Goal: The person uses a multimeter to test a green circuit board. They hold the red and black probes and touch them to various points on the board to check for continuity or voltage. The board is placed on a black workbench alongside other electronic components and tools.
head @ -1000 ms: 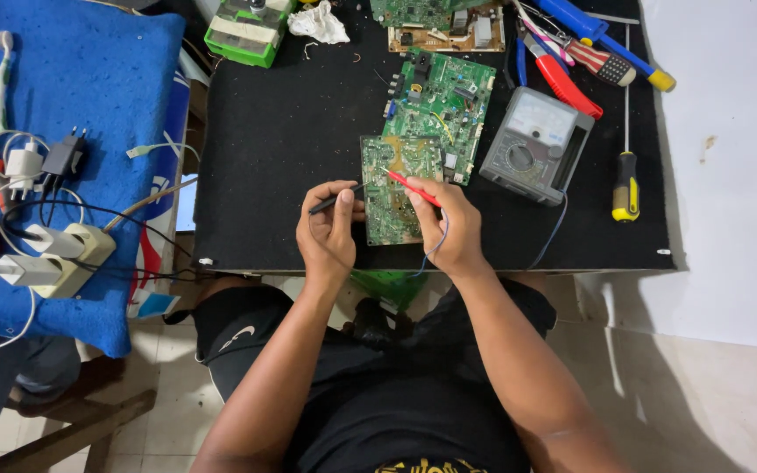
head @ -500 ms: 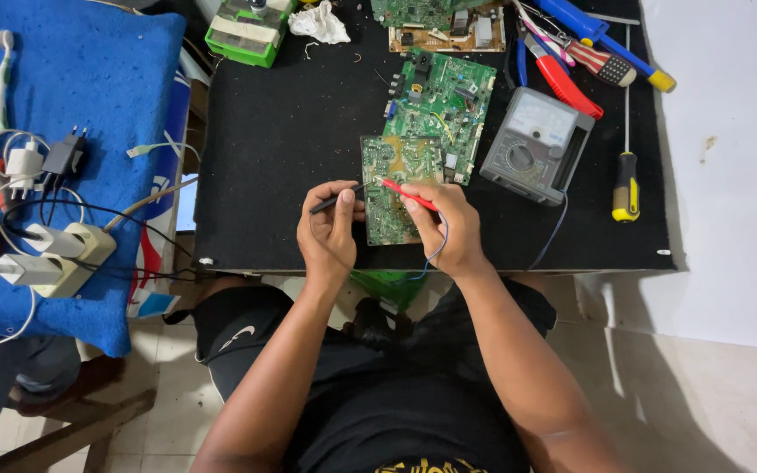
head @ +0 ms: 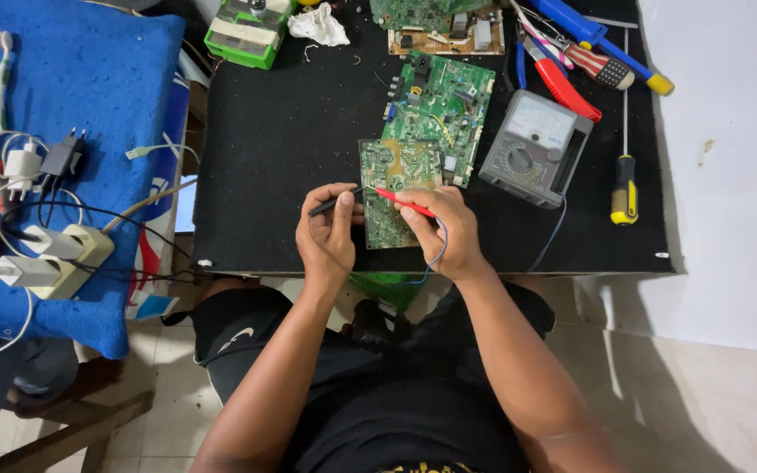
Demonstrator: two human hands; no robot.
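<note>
Seated at a black desk (head: 291, 149), looking straight down at 2 hands working 1 small green circuit board (head: 393, 197). Left hand (head: 328, 235) curled, thumb and forefinger pinching a black probe (head: 335, 203) whose tip reaches the board's left edge. Right hand (head: 442, 229) likewise closed, fingers pinching a red probe (head: 403, 201) laid across the board's middle. Board lying flat near the desk's front edge, between both hands, its upper edge just beside a larger green circuit board (head: 440, 109).

Blue and black leads trailing from under the right hand toward the grey analogue multimeter (head: 534, 147), sitting just right of the larger board. Further right: a yellow-and-black screwdriver (head: 625, 188), red-handled pliers (head: 558, 83), a blue-handled tool (head: 589, 31). At the far edge, a green box (head: 247, 31) and crumpled white tissue (head: 319, 24). On the left, a blue cloth (head: 81, 88) carrying white plug adapters (head: 54, 258) and chargers.

For probing well, probably: keep each tip on 1 pad only, steady both wrists against the desk, hold the probes steep enough not to bridge neighbouring joints, and glance at the meter face without shifting the tips. Exact contact points too small to make out.
</note>
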